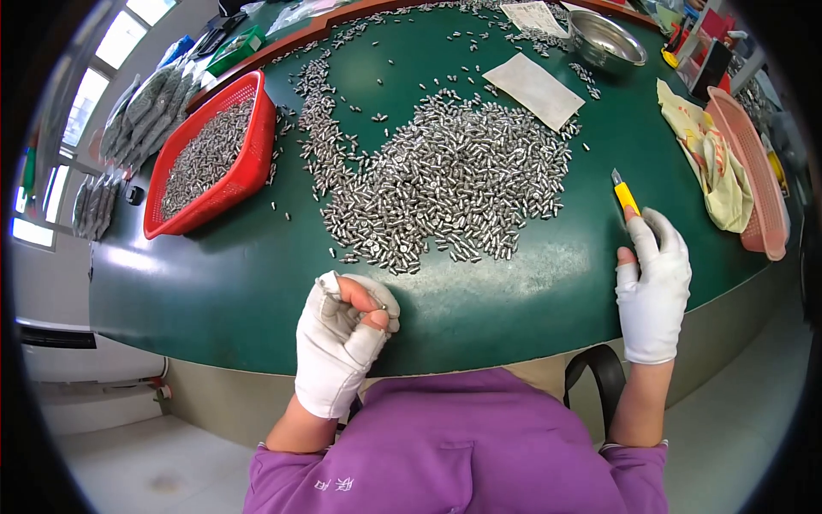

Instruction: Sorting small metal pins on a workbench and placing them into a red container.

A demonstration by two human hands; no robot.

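Note:
Near the front edge of the green table, my left hand (347,338) in a white glove with bare thumb and index tips is closed in a pinch. Between those tips shows a small metal part (384,307), mostly hidden. Past it spreads a large heap of small silvery metal parts (462,171). On the right, my white-gloved right hand (655,283) lies palm down, thumb and fingers apart. Its index fingertip touches the end of a yellow utility knife (627,197), whose blade points away from me.
At left stands a red plastic basket (257,163) full of similar parts, with filled bags (150,107) beyond. A paper sheet (535,90) touches the heap's far side, and a steel bowl (606,43) sits behind. A pink basket (749,171) with yellowish cloth (706,158) lies far right.

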